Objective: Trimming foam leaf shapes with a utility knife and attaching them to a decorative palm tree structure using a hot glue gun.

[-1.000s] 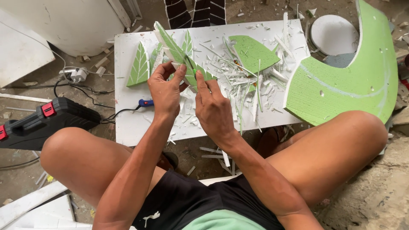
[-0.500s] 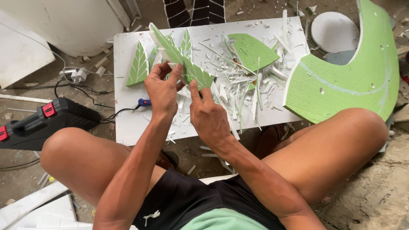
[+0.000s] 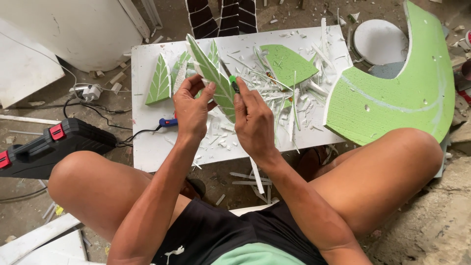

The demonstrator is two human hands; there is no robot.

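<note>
**Over the white bench: blade on the leaf's right edge**

Above the bench point(image 3: 147, 147), the green foam leaf point(image 3: 212, 73) is held up off the surface, its long axis running from the upper left down toward the lower right, tip pointing away from the person. The left hand point(image 3: 192, 110) sits under and to the left of it, fingers point(image 3: 210, 88) curled shut around the lower part, thumb side pinching the near edge. The right hand point(image 3: 253, 122) comes in from the other side, closed on a small green-handled knife point(image 3: 232, 82), and the blade end meets the leaf's right edge, just above the fingertips. So the leaf lies between the two hands, slanting across the gap, touching both. Another leaf piece point(image 3: 160, 81) lies flat on the bench to the left, and a litter of white offcuts point(image 3: 289, 105) spreads out to the right. A big green curved panel point(image 3: 392, 93) leans at the bench's right end.
</note>
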